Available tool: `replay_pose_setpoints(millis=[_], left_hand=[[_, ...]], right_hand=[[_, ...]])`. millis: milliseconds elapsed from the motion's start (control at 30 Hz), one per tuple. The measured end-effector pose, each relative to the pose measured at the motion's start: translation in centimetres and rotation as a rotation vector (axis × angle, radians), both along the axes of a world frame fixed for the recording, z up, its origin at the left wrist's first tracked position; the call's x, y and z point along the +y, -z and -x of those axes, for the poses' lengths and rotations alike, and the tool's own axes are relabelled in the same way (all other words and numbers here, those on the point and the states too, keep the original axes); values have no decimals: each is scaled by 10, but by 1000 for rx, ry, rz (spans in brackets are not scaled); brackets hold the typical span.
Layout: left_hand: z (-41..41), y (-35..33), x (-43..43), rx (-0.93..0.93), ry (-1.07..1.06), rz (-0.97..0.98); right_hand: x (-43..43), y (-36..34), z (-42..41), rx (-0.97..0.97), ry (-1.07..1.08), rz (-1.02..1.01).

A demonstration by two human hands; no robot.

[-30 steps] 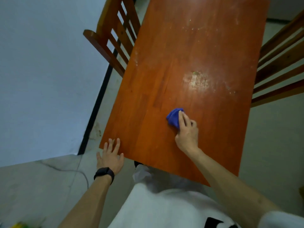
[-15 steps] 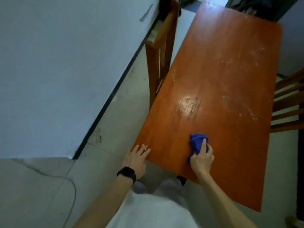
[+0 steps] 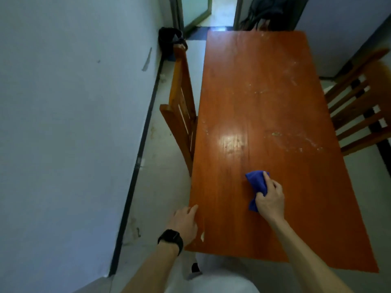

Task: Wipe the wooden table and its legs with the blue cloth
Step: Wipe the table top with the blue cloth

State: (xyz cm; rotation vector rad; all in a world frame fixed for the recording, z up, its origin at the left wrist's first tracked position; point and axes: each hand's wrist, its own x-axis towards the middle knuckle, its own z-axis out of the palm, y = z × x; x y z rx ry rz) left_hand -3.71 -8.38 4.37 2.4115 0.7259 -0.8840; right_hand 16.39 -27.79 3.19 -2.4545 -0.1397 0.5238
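Currently right hand [image 3: 269, 199] grips one crumpled blue cloth [image 3: 257, 182], pressed onto the orange-brown wooden table [image 3: 264, 92] toward its near edge. Left hand [image 3: 186, 224], fingers relaxed, rests against the near-left corner. Chairs, two: left slatted wooden chair [image 3: 182, 115]; right slatted wooden chair [image 3: 359, 108], cut off. Table legs hidden.

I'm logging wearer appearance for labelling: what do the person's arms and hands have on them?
No sleeves cover the left forearm or right forearm. The left hand and right hand wear no gloves; a black watch-like band circles the left wrist.
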Motion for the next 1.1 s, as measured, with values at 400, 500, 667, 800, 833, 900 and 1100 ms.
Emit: replay_pose_setpoints(millis=[400, 500, 667, 800, 833, 900, 1100], left_hand=[[-113, -11, 70, 6, 355, -115], [-136, -3, 80, 42, 533, -133], [-156, 14, 110, -21, 796, -116], [-185, 25, 146, -135, 1041, -26], [-193, 24, 156, -141, 1114, -10], [-206, 15, 174, -115, 1135, 43], [-253, -50, 204, -299, 1085, 141]], right_hand=[[56, 44, 52, -156, -68, 228], [67, 43, 63, -24, -119, 9], [41, 32, -2, -21, 425, -79], [71, 46, 5, -61, 836, 320], [95, 51, 14, -107, 848, 364], [152, 58, 32, -194, 743, 353], [232, 30, 39, 50, 462, 24]])
